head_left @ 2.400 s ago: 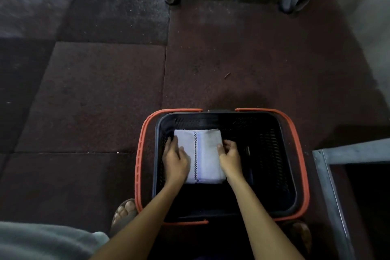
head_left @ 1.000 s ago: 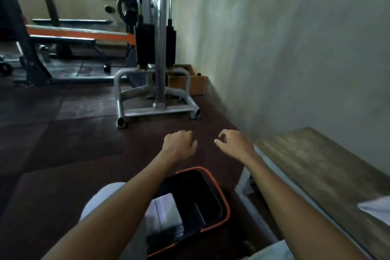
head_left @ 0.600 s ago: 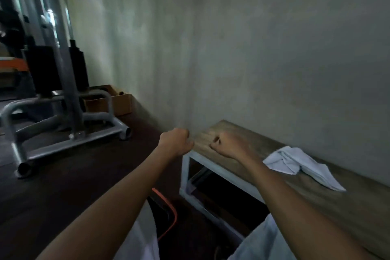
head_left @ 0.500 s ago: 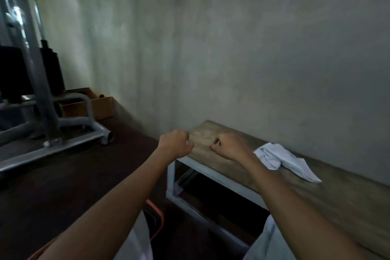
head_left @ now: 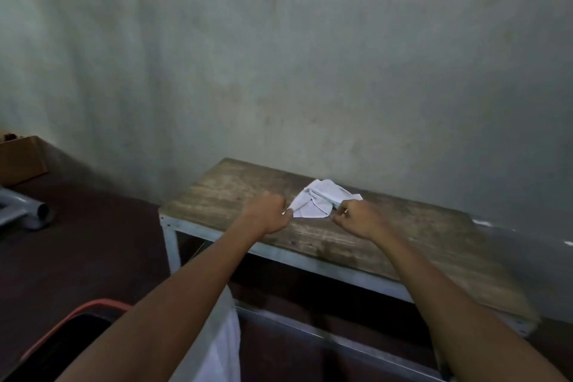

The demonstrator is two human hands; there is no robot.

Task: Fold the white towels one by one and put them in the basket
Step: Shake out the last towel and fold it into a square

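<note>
White and crumpled, the towel (head_left: 319, 199) lies on the wooden desk (head_left: 403, 236) close to the wall (head_left: 310, 71), between the two hands. The left hand (head_left: 268, 215) has its fingers (head_left: 286, 218) curled, pinching the towel's left corner. The right hand (head_left: 358, 221) is curled at the towel's right edge; whether it grips the cloth cannot be told. The basket (head_left: 77, 315), orange-rimmed, shows at lower left, well apart.

Head view: faces forward-down, near table (head_left: 235, 195), toward wall (head_left: 279, 56).
</note>
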